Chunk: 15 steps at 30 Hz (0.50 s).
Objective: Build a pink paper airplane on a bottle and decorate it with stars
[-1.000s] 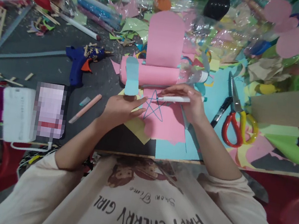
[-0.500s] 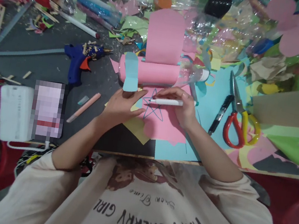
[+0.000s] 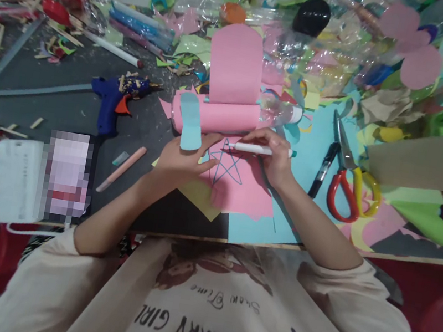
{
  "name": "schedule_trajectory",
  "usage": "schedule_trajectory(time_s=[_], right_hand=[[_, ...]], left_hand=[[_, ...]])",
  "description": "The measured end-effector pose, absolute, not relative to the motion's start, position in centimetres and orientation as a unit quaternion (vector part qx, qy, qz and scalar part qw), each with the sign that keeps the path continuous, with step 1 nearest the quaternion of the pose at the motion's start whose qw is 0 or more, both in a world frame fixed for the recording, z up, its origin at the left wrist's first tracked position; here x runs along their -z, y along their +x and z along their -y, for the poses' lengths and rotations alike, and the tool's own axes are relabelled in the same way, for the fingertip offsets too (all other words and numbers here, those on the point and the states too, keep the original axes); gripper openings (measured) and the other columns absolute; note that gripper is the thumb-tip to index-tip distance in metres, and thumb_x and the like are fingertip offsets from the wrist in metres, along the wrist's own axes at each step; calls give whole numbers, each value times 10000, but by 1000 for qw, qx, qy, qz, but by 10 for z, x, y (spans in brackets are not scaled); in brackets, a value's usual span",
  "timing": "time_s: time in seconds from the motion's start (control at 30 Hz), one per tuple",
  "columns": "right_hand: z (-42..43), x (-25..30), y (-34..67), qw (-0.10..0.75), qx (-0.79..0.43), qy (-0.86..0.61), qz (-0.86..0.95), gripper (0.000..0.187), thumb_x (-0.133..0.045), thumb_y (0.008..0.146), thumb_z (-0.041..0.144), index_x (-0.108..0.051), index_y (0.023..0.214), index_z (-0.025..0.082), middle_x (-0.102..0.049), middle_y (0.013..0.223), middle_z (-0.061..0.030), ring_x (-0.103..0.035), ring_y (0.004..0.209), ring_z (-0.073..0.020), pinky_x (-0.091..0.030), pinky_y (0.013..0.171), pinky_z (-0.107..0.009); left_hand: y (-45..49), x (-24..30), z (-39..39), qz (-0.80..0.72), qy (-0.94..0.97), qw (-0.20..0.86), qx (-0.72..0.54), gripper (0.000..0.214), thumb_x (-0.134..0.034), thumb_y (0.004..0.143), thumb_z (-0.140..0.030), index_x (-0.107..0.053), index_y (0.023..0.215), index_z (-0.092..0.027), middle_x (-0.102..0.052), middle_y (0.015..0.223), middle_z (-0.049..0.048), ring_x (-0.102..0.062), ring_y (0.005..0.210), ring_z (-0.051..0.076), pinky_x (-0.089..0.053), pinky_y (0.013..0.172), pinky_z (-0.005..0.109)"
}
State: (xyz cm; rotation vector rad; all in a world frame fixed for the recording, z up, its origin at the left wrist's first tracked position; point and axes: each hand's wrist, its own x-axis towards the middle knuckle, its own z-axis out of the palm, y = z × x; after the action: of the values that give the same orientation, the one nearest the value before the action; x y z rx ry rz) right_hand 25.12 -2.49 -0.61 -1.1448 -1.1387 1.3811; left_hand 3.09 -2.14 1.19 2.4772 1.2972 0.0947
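A white felt-tip pen [image 3: 255,149] with a green end is pinched in my right hand [image 3: 275,160]. Its tip points at the upper part of a star outline [image 3: 227,167] drawn in blue-green on pink paper [image 3: 254,194]. My left hand [image 3: 184,163] lies with fingers apart on the left edge of that paper. Just beyond both hands a plastic bottle wrapped in pink paper [image 3: 229,119] rests on its side, its clear neck to the right. A light blue paper strip [image 3: 190,122] lies across the bottle and reaches over my left hand's fingers.
A blue glue gun [image 3: 109,100] lies at left, near a phone [image 3: 69,173] and a white power bank [image 3: 17,181]. Scissors [image 3: 345,180] and a black marker [image 3: 324,168] are right of my right hand. Paper scraps and plastic bottles crowd the back.
The pen tip has shifted a little right and up on the star, with my right hand. My left hand stays spread on the paper. The whole view has tilted slightly.
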Motion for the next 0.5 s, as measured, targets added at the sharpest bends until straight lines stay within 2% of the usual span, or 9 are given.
schedule_trajectory(time_s=[0.13, 0.2, 0.3, 0.5], right_hand=[[21, 8, 257, 473, -589, -444, 482, 521, -634, 768, 730, -682, 769, 212, -674, 656, -3, -643, 561, -150, -567, 556, -309], [19, 6, 258, 472, -589, -440, 486, 464, -685, 767, 671, -685, 743, 208, -655, 600, 16, -602, 493, -125, -522, 489, -272], [18, 2, 258, 483, -556, -459, 496, 387, -755, 755, 588, -684, 717, 210, -653, 578, 31, -587, 466, -110, -494, 461, -249], [20, -4, 260, 455, -522, -496, 525, 277, -804, 741, 467, -677, 768, 223, -686, 658, 20, -649, 561, -141, -540, 533, -287]], left_hand=[[31, -4, 21, -483, 856, 179, -46, 489, -561, 977, -476, -555, 1386, -207, -713, 1235, 71, -683, 966, 192, -508, 947, 303], [28, -2, 21, -477, 857, 190, -45, 547, -601, 956, -514, -551, 1400, -197, -724, 1200, 75, -687, 955, 197, -508, 945, 306], [25, 0, 21, -462, 864, 194, -59, 572, -567, 965, -560, -540, 1420, -214, -719, 1231, 80, -686, 1007, 205, -504, 955, 309], [24, 0, 25, -454, 876, 151, -54, 585, -536, 980, -551, -525, 1462, -219, -695, 1286, 126, -656, 1153, 259, -495, 1013, 347]])
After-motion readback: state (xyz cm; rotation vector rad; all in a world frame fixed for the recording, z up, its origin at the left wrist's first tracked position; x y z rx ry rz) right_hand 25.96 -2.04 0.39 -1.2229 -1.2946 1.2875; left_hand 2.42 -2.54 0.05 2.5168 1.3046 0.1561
